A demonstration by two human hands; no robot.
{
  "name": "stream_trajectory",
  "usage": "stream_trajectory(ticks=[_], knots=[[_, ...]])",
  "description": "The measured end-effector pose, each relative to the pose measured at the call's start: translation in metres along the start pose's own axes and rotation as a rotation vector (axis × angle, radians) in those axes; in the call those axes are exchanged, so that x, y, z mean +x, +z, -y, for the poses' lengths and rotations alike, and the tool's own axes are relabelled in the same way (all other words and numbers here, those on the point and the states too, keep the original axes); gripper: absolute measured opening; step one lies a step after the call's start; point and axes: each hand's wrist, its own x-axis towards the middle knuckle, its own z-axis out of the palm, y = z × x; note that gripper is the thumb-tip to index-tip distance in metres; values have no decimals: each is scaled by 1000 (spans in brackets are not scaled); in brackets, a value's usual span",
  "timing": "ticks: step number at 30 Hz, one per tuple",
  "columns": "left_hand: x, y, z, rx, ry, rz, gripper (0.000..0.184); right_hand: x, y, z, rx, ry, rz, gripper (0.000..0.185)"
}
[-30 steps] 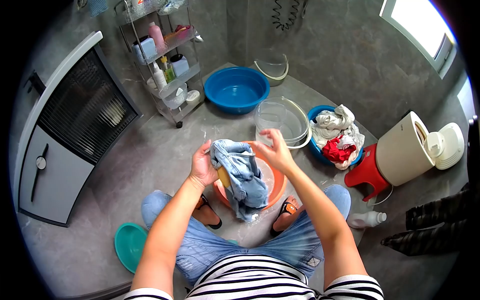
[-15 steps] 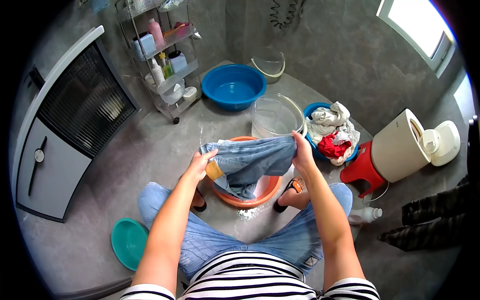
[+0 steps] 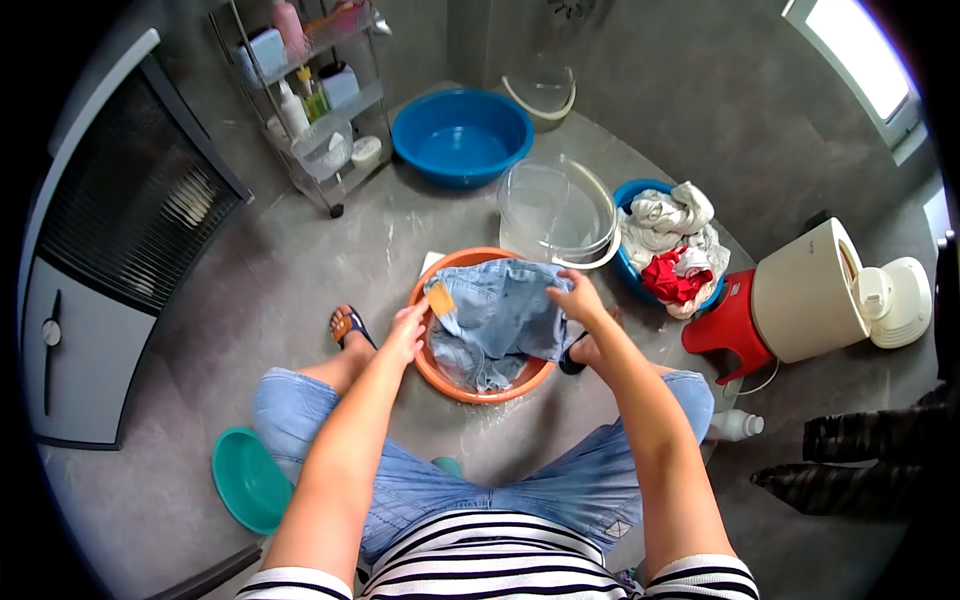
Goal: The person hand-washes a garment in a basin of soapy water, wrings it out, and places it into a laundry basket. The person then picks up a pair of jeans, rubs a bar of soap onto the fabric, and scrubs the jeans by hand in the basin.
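A wet light-blue denim garment (image 3: 505, 310) with a tan patch lies spread over the orange basin (image 3: 425, 372), which stands on the floor between my feet. At the basin's left side, my left hand (image 3: 408, 330) pinches the garment's edge near the patch. My right hand (image 3: 580, 298) grips its upper right corner above the rim. Part of the denim hangs down inside the basin, where its lower folds hide most of the bottom.
Beyond the basin stand a clear bucket (image 3: 545, 215) and a blue basin (image 3: 462, 135). Right are a blue tub of clothes (image 3: 665, 225), a cream appliance on a red stand (image 3: 810, 290) and a bottle (image 3: 737, 425). Left are a green basin (image 3: 250, 480) and a wheeled shelf (image 3: 335, 190).
The garment was bunched, then stretched between both hands above the basin; now it is lower, resting in it. Both hands have come down with it, and my left foot has shifted outward.
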Motion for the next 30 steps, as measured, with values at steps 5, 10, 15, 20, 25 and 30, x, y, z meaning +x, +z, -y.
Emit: stream_trajectory(ticks=[5, 10, 15, 20, 25, 30], knots=[[53, 8, 84, 160, -139, 69, 81, -14, 94, -52, -278, -71, 444, 40], [63, 35, 121, 362, -162, -19, 92, -40, 186, -91, -246, 36, 736, 35], [49, 55, 129, 698, -82, -73, 94, -62, 230, -89, 149, 72, 925, 28], [48, 64, 116, 579, -84, -57, 52, -54, 214, -70, 848, 361, 933, 15], [86, 42, 131, -177, -120, -31, 21, -51, 198, -71, 816, 339, 622, 5], [73, 28, 87, -566, -261, 271, 50, -56, 186, -82, 23, 168, 202, 57]])
